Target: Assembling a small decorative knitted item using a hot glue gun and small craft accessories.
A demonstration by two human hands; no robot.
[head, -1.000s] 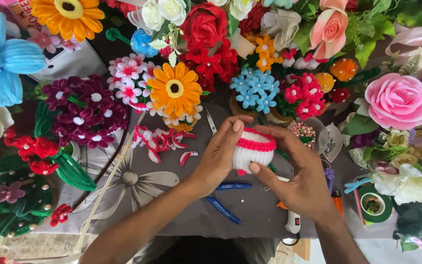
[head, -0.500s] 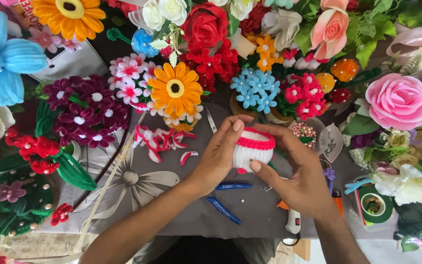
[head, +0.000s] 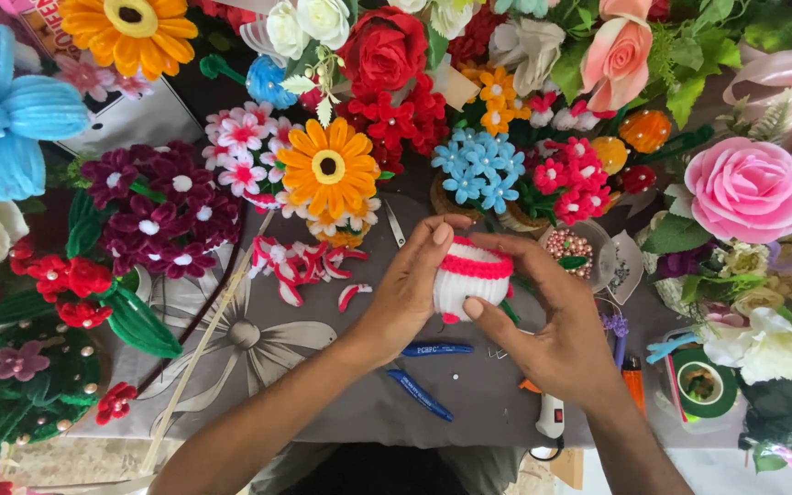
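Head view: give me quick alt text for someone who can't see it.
Both hands, left hand and right hand, hold a small white fuzzy cup with a red rim above a grey cloth. Colourful handmade flowers ring the workspace, with red-and-white scraps and blue tweezers on the cloth.

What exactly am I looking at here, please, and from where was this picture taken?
A camera worn on a person's head looks down at their two bare hands. The left hand and right hand together hold a small white fuzzy cup with a red rim, fingers wrapped around its sides. Below lies a grey cloth with two blue clips and red-and-white pieces. Handmade flowers surround it all: an orange daisy and a pink rose.
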